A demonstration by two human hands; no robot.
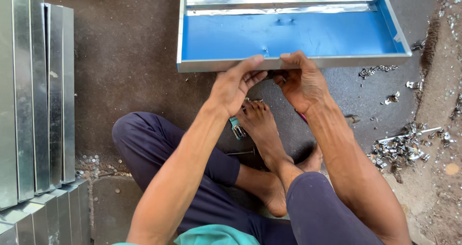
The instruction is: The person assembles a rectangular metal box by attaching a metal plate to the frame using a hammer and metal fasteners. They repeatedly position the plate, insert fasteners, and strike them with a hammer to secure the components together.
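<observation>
Head view looks down on a person sitting cross-legged on a dark floor, with a shallow rectangular sheet-metal tray lined in blue film [293,35] lying at twelve o'clock from the knees. The left hand [234,87] is at the tray's near folded edge, thumb over the silver rim and the other fingers curled under it, so it is clamped on that edge. The right hand [302,83] sits just beside it at one o'clock, thumb on the same rim and fingers bent below; something small and dark shows between the two hands, but what it is cannot be told. A bare foot [262,124] rests at six o'clock from the hands, with a small tool with a teal handle [237,128] touching its left side. At nine o'clock stands a stack of folded galvanised steel panels [36,105], well apart. At three to four o'clock lies a pile of shiny metal offcuts [402,148] on the ground.
</observation>
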